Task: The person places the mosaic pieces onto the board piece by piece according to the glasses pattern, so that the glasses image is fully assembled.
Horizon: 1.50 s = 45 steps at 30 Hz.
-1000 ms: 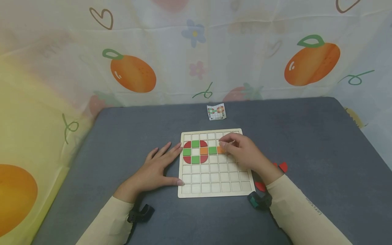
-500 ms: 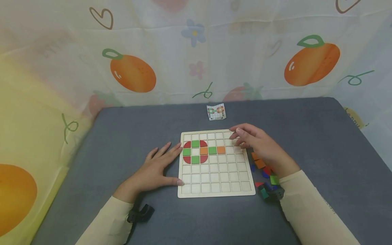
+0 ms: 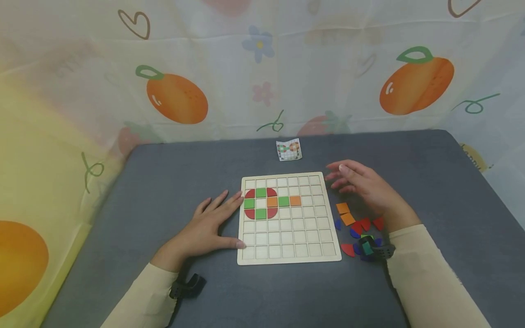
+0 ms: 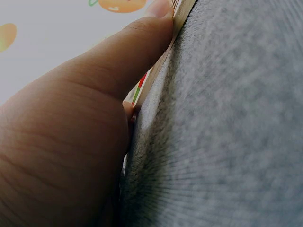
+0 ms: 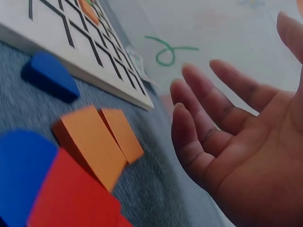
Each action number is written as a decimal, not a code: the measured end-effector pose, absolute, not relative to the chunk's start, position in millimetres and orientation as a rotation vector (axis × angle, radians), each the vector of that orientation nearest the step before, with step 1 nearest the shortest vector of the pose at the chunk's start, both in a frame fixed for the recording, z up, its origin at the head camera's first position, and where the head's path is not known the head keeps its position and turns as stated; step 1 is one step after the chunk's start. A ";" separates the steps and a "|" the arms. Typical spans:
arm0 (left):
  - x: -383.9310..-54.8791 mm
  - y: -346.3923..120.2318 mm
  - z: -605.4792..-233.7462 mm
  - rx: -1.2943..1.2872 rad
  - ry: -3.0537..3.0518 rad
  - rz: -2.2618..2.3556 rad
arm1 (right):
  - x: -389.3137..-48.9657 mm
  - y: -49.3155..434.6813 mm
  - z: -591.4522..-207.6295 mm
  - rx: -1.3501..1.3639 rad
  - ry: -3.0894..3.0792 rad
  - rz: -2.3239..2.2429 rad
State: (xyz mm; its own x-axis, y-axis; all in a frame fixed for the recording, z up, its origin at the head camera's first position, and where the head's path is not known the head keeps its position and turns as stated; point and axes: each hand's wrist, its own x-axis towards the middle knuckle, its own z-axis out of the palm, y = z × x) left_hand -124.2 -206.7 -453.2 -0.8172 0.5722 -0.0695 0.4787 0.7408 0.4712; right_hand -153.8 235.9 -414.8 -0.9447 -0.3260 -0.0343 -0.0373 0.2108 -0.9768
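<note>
A pale wooden grid board lies on the table. Set in its upper left cells are red quarter-round, green and orange square pieces, with a green square and an orange square running on to the right. My left hand lies spread at the board's left edge, thumb and fingertips touching the rim. Beyond the board's right edge my right hand hovers with loosely bent fingers and nothing in them. In the right wrist view its palm shows, and orange squares and a blue piece lie on the cloth nearby.
Loose red, blue, green and orange pieces are scattered right of the board, partly under the right wrist's camera strap. A small printed pattern card lies behind the board. A fruit-print curtain hangs behind the table.
My right hand has left the orange square in the board's row and moved right, off the board, uncovering the loose pieces. The left hand stays where it was.
</note>
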 end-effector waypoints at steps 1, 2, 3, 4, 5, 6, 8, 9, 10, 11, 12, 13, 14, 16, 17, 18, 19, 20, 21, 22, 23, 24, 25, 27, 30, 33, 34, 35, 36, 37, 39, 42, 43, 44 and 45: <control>-124.2 -206.6 -453.0 0.832 2.732 0.647 | -153.8 237.6 -415.2 -0.345 2.251 -1.805; -124.3 -206.7 -453.1 0.828 2.732 0.644 | -153.3 239.3 -414.8 -0.341 2.255 -1.796; -124.2 -206.7 -452.9 0.826 2.732 0.643 | -153.3 241.2 -415.2 -0.344 2.257 -1.788; -124.1 -206.5 -452.4 0.825 2.732 0.642 | -153.2 243.2 -415.4 -0.346 2.257 -1.779; -124.1 -206.4 -452.0 0.823 2.731 0.641 | -153.1 245.3 -415.6 -0.350 2.257 -1.767; -124.0 -206.3 -451.7 0.822 2.730 0.642 | -153.0 247.7 -415.9 -0.354 2.254 -1.756; -123.9 -206.1 -451.1 0.822 2.728 0.644 | -152.9 253.1 -416.6 -0.359 2.250 -1.728; -123.8 -206.0 -450.9 0.822 2.727 0.645 | -152.8 255.9 -417.1 -0.358 2.243 -1.719; -123.8 -205.9 -450.7 0.823 2.727 0.644 | -152.8 258.8 -417.8 -0.357 2.238 -1.710; -123.9 -205.9 -450.7 0.823 2.726 0.644 | -153.1 261.6 -419.0 -0.356 2.236 -1.701; -123.9 -205.9 -450.8 0.823 2.726 0.643 | -153.4 264.3 -420.1 -0.350 2.236 -1.691; -124.0 -205.9 -451.0 0.823 2.726 0.642 | -153.6 266.8 -421.0 -0.342 2.236 -1.682; -124.0 -206.0 -451.0 0.823 2.726 0.642 | -153.9 269.0 -422.0 -0.332 2.240 -1.670; -124.1 -206.1 -451.4 0.823 2.728 0.640 | -154.8 272.5 -424.7 -0.317 2.261 -1.632; -124.1 -206.1 -451.4 0.823 2.728 0.641 | -155.1 273.7 -425.7 -0.307 2.275 -1.609; -124.1 -206.1 -451.3 0.823 2.728 0.641 | -155.3 274.6 -426.4 -0.297 2.287 -1.587; -124.0 -206.1 -451.3 0.823 2.728 0.640 | -155.6 275.2 -427.2 -0.290 2.298 -1.567; -124.0 -206.1 -451.3 0.823 2.729 0.639 | -155.9 275.4 -428.1 -0.284 2.308 -1.548; -124.0 -206.1 -451.3 0.824 2.731 0.638 | -156.3 275.4 -429.0 -0.280 2.314 -1.531; -124.0 -206.1 -451.3 0.824 2.731 0.639 | -156.9 275.3 -429.7 -0.273 2.314 -1.520; -124.0 -206.0 -451.3 0.824 2.731 0.639 | -157.3 275.1 -430.6 -0.270 2.321 -1.500; -124.1 -205.9 -451.3 0.824 2.731 0.640 | -157.8 274.7 -431.4 -0.274 2.327 -1.482; -124.2 -205.9 -451.4 0.824 2.731 0.640 | -158.1 274.2 -431.9 -0.279 2.335 -1.461; -124.3 -206.0 -451.2 0.825 2.731 0.640 | -158.4 272.4 -432.1 -0.303 2.355 -1.410; -124.3 -206.2 -451.1 0.821 2.729 0.638 | -157.6 268.4 -430.9 -0.360 2.388 -1.320; -124.2 -206.4 -451.0 0.820 2.731 0.637 | -156.3 263.9 -428.6 -0.424 2.406 -1.234; -124.2 -206.6 -451.0 0.820 2.730 0.637 | -156.1 262.7 -428.1 -0.442 2.414 -1.205; -124.1 -206.7 -450.9 0.819 2.731 0.637 | -156.0 261.4 -427.6 -0.457 2.419 -1.186; -124.0 -206.8 -451.0 0.819 2.731 0.638 | -156.1 260.3 -427.2 -0.467 2.431 -1.166; -124.0 -206.8 -451.1 0.819 2.730 0.639 | -156.1 259.4 -427.4 -0.476 2.449 -1.146; -124.0 -206.9 -451.4 0.819 2.729 0.640 | -156.9 257.6 -428.0 -0.471 2.498 -1.110; -124.0 -206.9 -451.9 0.819 2.729 0.643 | -157.9 256.1 -429.3 -0.455 2.577 -1.068; -124.1 -206.9 -452.0 0.819 2.729 0.643 | -158.1 255.6 -429.5 -0.449 2.596 -1.061; -124.1 -206.9 -452.1 0.819 2.729 0.645 | -158.4 254.8 -429.2 -0.442 2.611 -1.058; -124.1 -206.9 -452.2 0.820 2.728 0.646 | -158.2 254.1 -428.7 -0.438 2.619 -1.057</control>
State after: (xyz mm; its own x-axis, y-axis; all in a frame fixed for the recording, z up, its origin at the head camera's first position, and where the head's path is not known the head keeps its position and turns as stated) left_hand -124.1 -206.9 -452.2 -0.8201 0.5662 -0.0821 0.4694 0.7479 0.4694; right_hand -158.2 254.1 -428.7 -0.9142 -0.3784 -0.1451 -0.1716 0.6859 -0.7072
